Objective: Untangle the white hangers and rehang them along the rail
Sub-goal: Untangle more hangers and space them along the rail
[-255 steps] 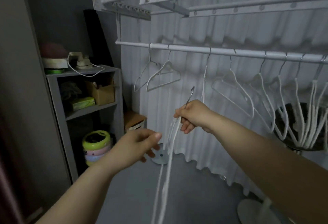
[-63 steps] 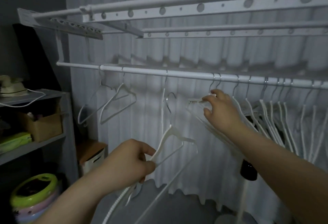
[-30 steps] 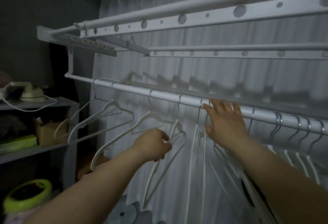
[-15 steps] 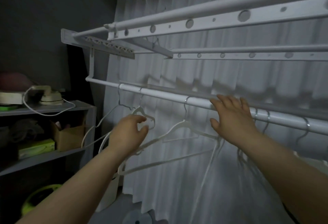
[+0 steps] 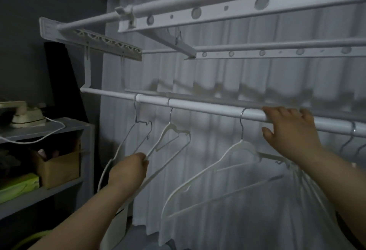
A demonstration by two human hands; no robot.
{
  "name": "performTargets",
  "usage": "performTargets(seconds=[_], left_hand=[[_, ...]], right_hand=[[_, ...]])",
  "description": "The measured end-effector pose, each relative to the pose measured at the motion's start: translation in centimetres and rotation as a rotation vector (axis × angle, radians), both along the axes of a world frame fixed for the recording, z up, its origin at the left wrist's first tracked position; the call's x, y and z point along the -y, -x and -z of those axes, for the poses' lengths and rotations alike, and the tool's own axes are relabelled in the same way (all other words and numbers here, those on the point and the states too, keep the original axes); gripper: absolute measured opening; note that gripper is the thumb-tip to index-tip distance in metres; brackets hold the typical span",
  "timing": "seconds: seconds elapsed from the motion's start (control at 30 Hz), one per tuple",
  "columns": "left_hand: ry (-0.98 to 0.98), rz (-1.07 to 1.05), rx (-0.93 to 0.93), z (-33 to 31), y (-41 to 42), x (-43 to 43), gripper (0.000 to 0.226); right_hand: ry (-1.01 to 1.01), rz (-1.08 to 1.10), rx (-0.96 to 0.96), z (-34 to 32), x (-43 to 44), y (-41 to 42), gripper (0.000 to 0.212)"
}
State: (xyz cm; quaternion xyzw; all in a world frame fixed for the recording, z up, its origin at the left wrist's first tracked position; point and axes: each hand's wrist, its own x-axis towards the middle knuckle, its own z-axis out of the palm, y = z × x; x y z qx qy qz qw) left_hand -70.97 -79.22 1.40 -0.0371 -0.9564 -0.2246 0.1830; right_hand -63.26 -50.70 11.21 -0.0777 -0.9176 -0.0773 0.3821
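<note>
Since half a second before, the left hand (image 5: 129,170) had dropped from the neck of the second hanger (image 5: 174,133) to low on its sloping arm. The right hand (image 5: 290,130) had kept its place on the rail (image 5: 208,108). The left hand was closed round that arm, its fingers curled on the thin bar well below the rail. The second hanger hung by its hook from the rail, second from the rail's left end. Nearer that end hung a thin first hanger (image 5: 138,122), its long arm running down past the left wrist. I could not tell whether the two touched there.

The right hand lay with its fingers straight and spread across the top of the rail, thumb apart beneath it, holding nothing. A third hanger (image 5: 240,147) hung free from the rail just left of that hand. A bunch of hangers (image 5: 297,172) crowded under the rail below the right forearm, too blurred to count.

The step in hand looked like spacing the hung hangers along the rail. It would probably go best if the left hand steered the arm sideways gently rather than pulling down. That way the hook would stay seated on the rail and not snag its neighbour. Steadying the rail with the right hand seemed sensible.

Both forearms reached up and forward toward the rail, the left ending well below it and the right raised level with it.
</note>
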Motion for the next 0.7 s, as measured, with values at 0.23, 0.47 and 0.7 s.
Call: performTargets(seconds=[0.23,0.47,0.7], left_hand=[[-0.038,0.118,-0.150,-1.7,2.5,-0.4,0.029],[0.027,0.173,-0.130,-0.5,3.8,-1.0,0.031],[-0.031,0.181,-0.158,2.5,1.1,4.7,0.016]], right_hand=[[-0.007,0.049,0.020,-0.4,0.8,-0.6,0.054],[-0.094,-0.098,-0.152,0.3,1.6,-0.2,0.043],[-0.188,-0.409,-0.092,1.6,7.6,2.1,0.042]])
